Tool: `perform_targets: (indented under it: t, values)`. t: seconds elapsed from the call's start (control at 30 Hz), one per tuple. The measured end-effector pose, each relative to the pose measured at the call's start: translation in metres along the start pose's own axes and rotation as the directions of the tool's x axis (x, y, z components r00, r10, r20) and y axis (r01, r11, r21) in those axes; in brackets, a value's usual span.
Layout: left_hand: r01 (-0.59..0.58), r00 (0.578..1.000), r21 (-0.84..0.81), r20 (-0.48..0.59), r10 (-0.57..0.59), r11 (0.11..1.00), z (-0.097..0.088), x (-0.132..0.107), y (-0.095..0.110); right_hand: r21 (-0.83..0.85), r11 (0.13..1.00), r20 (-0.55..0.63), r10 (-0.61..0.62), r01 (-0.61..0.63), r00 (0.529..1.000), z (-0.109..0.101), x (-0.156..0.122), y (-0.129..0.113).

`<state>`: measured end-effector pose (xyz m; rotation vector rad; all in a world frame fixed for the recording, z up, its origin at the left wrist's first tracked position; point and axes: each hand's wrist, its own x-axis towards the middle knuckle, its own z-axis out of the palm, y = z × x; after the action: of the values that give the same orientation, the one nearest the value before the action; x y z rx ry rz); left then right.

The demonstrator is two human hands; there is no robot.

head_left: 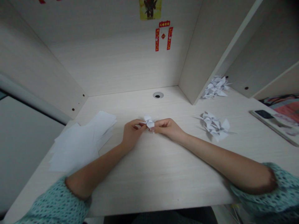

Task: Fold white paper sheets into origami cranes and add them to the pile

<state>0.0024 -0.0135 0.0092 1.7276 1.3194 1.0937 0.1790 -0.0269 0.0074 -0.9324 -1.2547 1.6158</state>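
A small folded white paper crane (149,121) is held between my two hands over the middle of the desk. My left hand (133,132) pinches its left side between thumb and fingers. From the other side, my right hand (168,128) grips the crane's right side with thumb and forefinger. Parts of the crane are covered by my fingertips. To the right lies a small group of folded paper cranes (214,125), and a second heap of cranes (216,87) sits farther back beside the upright panel.
Loose white paper sheets (79,143) lie overlapping left of my left forearm. A phone (272,124) rests at the far right near colourful cloth (287,109). A round cable hole (158,95) is at the back. An upright panel (210,46) divides the desk.
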Motion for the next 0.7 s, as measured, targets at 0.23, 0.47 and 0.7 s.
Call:
perform_targets:
  t: [0.23,0.47,0.7]
  values:
    - [0.077,0.997,-0.100,0.017,-0.075,0.992,0.0025,0.0005,-0.0046,0.041,0.999,0.071,-0.008,0.005,0.997,0.0019,0.0005,0.0026]
    - [0.089,0.995,-0.147,0.065,-0.080,0.985,0.0035,0.0000,-0.0086,-0.016,0.999,0.019,-0.028,0.028,0.999,0.0015,-0.0003,0.0030]
    - [0.135,0.990,-0.215,0.080,-0.120,0.967,0.0034,-0.0011,-0.0050,-0.122,0.991,0.003,-0.056,0.056,0.998,0.0005,-0.0015,0.0048]
